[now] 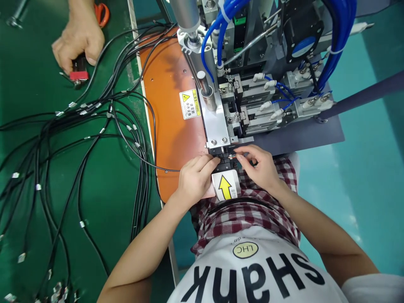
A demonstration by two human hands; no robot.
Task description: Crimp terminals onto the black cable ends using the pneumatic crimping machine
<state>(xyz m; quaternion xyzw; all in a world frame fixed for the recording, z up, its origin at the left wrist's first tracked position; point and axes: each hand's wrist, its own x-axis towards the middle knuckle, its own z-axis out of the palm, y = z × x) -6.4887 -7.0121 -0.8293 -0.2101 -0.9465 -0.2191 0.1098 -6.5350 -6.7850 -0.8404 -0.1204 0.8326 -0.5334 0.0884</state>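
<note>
My left hand (196, 177) is closed in a pinch on the end of a thin black cable (151, 164) and presses it against the black fixture (224, 159) at the machine's front. My right hand (259, 165) pinches the cable's small metal tip at the same fixture from the right. Just below the fixture sits a white block with a yellow arrow label (225, 186).
The machine (252, 84) with blue air hoses stands on an orange plate (172, 109) bearing a yellow warning label (190, 104). Several black cables lie over the green mat (28, 75) on the left. Another person's hand (78, 38) holds a red-and-black tool at top left, by orange scissors (102, 13).
</note>
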